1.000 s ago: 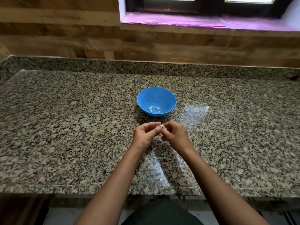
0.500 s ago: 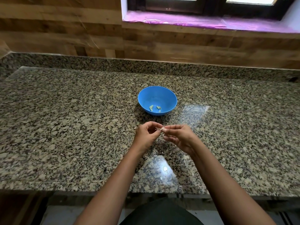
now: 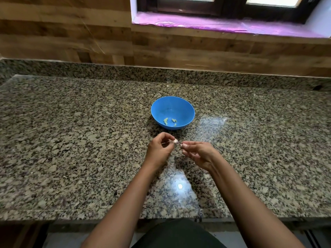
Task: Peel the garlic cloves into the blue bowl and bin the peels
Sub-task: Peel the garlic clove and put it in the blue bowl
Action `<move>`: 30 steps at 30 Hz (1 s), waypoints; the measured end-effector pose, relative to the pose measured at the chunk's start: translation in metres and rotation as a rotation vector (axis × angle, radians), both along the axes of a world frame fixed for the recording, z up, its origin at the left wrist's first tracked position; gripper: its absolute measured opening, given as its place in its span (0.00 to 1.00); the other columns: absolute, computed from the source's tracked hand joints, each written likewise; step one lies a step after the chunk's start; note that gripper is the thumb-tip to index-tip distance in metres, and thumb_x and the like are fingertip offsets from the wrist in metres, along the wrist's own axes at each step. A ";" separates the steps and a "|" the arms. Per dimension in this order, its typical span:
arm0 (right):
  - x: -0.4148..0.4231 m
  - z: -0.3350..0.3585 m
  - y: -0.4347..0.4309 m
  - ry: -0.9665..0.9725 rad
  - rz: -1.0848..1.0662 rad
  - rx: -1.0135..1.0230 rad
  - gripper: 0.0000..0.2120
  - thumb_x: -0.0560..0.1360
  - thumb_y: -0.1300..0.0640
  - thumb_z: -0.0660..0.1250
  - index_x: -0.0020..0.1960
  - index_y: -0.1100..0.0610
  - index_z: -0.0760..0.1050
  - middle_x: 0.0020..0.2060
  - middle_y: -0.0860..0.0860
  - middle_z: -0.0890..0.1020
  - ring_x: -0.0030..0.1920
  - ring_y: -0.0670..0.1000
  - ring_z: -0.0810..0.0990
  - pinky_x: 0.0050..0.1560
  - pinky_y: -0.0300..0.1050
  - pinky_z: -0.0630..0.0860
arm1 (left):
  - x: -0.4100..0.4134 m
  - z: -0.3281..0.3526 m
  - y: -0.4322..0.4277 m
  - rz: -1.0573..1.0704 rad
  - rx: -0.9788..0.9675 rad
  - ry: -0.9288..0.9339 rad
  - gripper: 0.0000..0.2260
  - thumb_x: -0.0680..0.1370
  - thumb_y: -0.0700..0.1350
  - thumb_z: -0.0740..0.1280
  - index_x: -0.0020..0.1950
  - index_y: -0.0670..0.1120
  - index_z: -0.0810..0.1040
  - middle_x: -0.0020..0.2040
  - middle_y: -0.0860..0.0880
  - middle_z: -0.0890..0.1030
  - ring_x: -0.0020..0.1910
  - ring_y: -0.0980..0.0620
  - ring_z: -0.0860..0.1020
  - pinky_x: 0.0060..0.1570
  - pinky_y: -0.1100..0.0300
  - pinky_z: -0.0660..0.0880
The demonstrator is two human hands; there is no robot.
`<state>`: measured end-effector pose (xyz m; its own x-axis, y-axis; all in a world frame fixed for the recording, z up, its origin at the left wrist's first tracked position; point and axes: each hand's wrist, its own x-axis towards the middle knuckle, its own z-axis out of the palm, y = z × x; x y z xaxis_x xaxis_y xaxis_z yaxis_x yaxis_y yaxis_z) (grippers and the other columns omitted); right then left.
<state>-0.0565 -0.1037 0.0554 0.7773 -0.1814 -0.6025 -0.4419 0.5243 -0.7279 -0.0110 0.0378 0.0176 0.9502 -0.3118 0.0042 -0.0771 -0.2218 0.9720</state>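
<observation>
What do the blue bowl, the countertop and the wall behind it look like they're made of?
Blue bowl: probably plastic. It is smooth and evenly coloured, with a soft sheen and a thin rim.
Countertop: looks like polished granite, speckled black, grey and beige, and glossy with bright reflections.
Wall: wood-look planks in mixed browns with visible grain. I cannot tell whether it is real wood or laminate.

1. A polished, speckled grey, black and beige granite countertop (image 3: 71, 140) fills the middle of the frame.
2. A low upstand of the same granite (image 3: 89, 70) runs along its far edge.
3. Above it, a wall of brown horizontal wooden planks (image 3: 62, 33) spans the upper frame.
4. At upper right, a dark-framed window (image 3: 223, 8) lets in daylight; its sill is covered in pink-purple plastic film (image 3: 232, 27).
5. A small bright glare spot (image 3: 180, 186) shines on the counter at lower centre.
</observation>
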 end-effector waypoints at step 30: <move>-0.007 -0.040 -0.003 0.035 0.250 -0.732 0.02 0.71 0.67 0.70 0.43 0.66 0.80 0.38 0.57 0.82 0.38 0.51 0.80 0.36 0.39 0.77 | -0.029 -0.034 -0.006 0.046 0.081 0.056 0.05 0.76 0.42 0.68 0.50 0.46 0.81 0.47 0.51 0.82 0.46 0.54 0.79 0.45 0.60 0.78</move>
<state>-0.0635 -0.1071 0.0149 0.8300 -0.3647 -0.4219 -0.5133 -0.2037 -0.8337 -0.0396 0.0318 -0.0162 0.9615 -0.2650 -0.0727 -0.0112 -0.3021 0.9532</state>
